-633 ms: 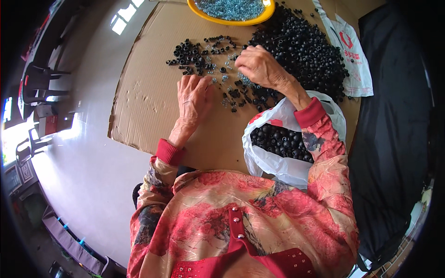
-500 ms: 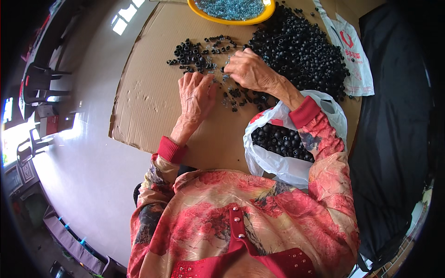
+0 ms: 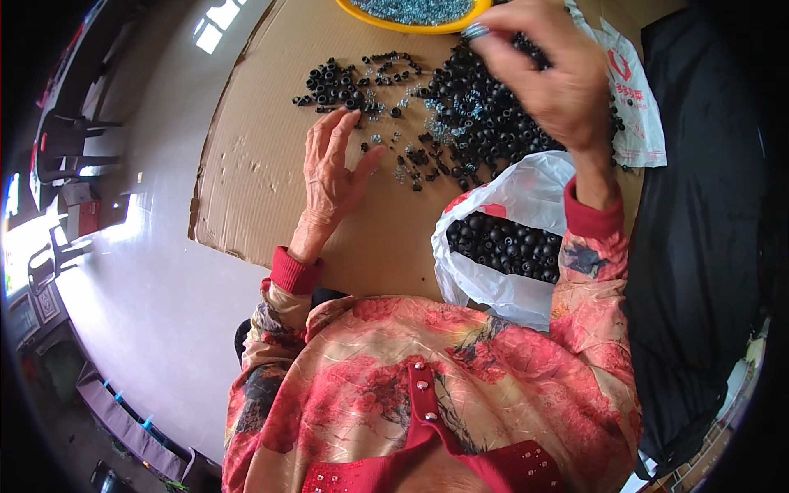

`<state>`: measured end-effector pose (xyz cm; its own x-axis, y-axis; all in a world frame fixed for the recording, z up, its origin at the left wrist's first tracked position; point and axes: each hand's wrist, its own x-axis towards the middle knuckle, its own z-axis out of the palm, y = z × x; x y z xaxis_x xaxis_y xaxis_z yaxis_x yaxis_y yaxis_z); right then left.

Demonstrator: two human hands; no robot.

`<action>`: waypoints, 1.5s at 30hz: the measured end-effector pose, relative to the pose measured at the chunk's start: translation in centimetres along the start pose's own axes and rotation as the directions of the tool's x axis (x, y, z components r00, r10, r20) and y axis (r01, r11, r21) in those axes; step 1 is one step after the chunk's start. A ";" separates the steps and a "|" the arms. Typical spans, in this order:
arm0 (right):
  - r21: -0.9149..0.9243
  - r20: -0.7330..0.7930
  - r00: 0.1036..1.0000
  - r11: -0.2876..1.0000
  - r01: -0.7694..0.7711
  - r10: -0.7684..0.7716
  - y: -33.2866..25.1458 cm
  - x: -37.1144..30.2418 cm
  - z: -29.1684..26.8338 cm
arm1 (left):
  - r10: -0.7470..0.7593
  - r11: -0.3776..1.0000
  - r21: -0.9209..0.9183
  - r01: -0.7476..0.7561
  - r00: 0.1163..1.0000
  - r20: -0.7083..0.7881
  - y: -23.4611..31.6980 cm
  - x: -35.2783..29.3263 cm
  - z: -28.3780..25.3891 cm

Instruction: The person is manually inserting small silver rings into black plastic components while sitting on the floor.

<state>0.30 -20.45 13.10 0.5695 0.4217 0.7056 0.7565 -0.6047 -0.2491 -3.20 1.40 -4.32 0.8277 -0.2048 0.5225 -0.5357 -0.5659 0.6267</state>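
My left hand (image 3: 330,168) rests open on the cardboard (image 3: 255,164), fingers stretched and thumb apart. Its fingertips touch or nearly touch a small group of black bead-like caps (image 3: 330,85). My right hand (image 3: 552,70), smeared by motion, is raised over a big pile of the same black pieces (image 3: 472,82). Thumb and finger are pinched, with a bluish glint of small clear pieces (image 3: 475,31) at their tips, close to the yellow bowl (image 3: 386,23). That bowl holds many clear blue pieces. More clear blue pieces (image 3: 448,127) lie scattered between my hands among the black ones.
A white plastic bag (image 3: 485,287) full of black pieces stands open below my right wrist. Another white bag (image 3: 637,123) lies flat at the right. Black cloth (image 3: 699,246) hangs along the right side. Pale floor (image 3: 148,246) and plastic chairs (image 3: 74,152) show at the left.
My right hand has lifted away from the scattered pieces and moved up and right, toward the yellow bowl. My left hand has stretched out its fingers and shifted slightly left.
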 end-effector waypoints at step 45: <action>0.051 0.389 0.871 0.937 -0.345 0.300 6.2 -5.4 7.9 | 0.050 0.991 0.116 -0.062 0.993 0.104 0.4 1.0 1.9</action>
<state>4.49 -21.09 2.49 0.8480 0.4488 0.2820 0.5287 -0.6780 -0.5107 -2.30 -0.60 -4.63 0.8128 -0.3147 0.4903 -0.5630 -0.6407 0.5221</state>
